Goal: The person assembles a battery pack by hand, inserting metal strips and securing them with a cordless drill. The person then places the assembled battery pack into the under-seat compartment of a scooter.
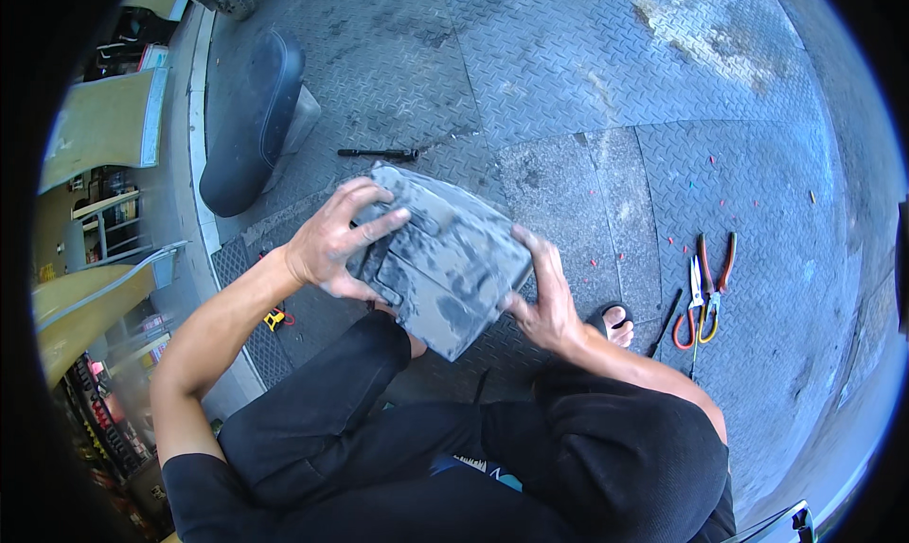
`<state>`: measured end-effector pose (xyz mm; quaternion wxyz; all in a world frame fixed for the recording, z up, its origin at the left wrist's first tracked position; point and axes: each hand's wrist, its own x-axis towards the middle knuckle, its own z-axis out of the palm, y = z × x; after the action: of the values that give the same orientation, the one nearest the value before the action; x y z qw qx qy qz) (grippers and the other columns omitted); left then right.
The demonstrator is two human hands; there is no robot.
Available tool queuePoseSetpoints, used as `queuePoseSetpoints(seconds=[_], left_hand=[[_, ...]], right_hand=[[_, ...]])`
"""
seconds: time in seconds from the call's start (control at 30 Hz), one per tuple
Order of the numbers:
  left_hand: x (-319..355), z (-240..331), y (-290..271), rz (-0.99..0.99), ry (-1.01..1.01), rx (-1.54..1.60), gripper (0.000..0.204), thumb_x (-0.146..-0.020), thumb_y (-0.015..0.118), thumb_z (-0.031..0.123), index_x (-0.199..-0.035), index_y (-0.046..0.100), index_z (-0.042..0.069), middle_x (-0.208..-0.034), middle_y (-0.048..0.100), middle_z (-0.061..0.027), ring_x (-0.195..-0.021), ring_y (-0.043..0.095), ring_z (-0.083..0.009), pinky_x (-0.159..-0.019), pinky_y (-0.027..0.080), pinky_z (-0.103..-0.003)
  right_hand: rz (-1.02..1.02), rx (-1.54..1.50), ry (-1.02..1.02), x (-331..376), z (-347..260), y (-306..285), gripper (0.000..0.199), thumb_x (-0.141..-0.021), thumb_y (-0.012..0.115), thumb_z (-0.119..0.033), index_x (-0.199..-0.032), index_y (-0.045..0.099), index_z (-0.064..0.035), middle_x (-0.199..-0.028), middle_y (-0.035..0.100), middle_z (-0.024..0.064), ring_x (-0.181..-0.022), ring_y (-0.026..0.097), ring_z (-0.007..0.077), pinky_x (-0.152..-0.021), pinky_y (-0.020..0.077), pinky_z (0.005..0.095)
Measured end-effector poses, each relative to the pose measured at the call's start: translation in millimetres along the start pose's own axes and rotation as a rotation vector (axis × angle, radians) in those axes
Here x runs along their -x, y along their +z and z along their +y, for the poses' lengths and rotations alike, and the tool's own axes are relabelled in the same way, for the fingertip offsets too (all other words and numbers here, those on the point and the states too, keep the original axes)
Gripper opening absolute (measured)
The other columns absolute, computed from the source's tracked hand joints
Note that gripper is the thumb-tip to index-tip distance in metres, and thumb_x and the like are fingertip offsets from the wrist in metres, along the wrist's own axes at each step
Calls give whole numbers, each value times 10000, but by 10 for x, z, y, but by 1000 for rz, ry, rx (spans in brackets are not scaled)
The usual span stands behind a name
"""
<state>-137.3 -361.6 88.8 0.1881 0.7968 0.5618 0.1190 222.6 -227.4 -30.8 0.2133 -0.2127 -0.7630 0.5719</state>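
Note:
Between my two hands I hold a dusty grey box-shaped case (454, 254), tilted above my knees. Its face is smeared with pale dust over a dark surface and has ridges and recesses. My left hand (343, 235) grips the left end, with fingers spread over the top edge and the thumb lower down by a recess. At the opposite end, my right hand (549, 292) is closed round the right edge, its fingertips partly hidden by the case. The underside of the case cannot be seen.
A black padded seat (256, 122) lies at the upper left, and a black rod-like tool (379, 154) beyond the case. Scissors (694, 306), pliers (717, 287) and a thin dark tool (668, 323) lie right of my foot. Small red bits dot the metal floor (568, 51). Shelves stand left.

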Motion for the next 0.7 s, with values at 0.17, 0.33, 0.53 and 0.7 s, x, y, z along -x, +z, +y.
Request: queuePoseSetpoints(seconds=[0.17, 0.33, 0.53, 0.7], left_hand=[[160, 167, 152, 208, -264, 26, 1336, -570, 992, 641, -1647, 517, 9, -1519, 507, -271, -1407, 500, -484, -1221, 402, -578], [-228, 754, 395, 215, -617, -109, 1442, -653, 1000, 651, -1745, 306, 15, -1526, 456, -294, -1381, 453, -477, -1187, 433, -581], [-1195, 900, 255, -12, -644, -223, 1400, -704, 948, 716, -1721, 327, -18, -1360, 481, -263, -1283, 494, -444, -989, 576, -560], [-1428, 1000, 87, -108, -657, -272, 1362, -718, 937, 707, -1705, 355, -30, -1284, 514, -234, -1229, 541, -423, -977, 574, -554]], right_hand=[[-311, 108, 69, -1094, -86, -428, 1031, -923, 654, -812, -1679, 462, -138, -1545, 589, 272, -1440, 566, 427, -1171, 517, 616], [-493, 1, 187, -1963, 148, -885, 1035, -890, 700, -838, -1701, 481, -233, -1638, 568, 233, -1503, 544, 473, -1261, 437, 662], [-213, -275, 315, -1854, 569, -1316, 884, -1032, 664, -714, -1614, 586, -53, -1473, 710, 191, -1365, 679, 295, -1206, 510, 413], [321, -528, 324, -1241, 799, -1208, 602, -1123, 680, -463, -1489, 671, 14, -1390, 746, 187, -1257, 720, 235, -1098, 566, 375]])
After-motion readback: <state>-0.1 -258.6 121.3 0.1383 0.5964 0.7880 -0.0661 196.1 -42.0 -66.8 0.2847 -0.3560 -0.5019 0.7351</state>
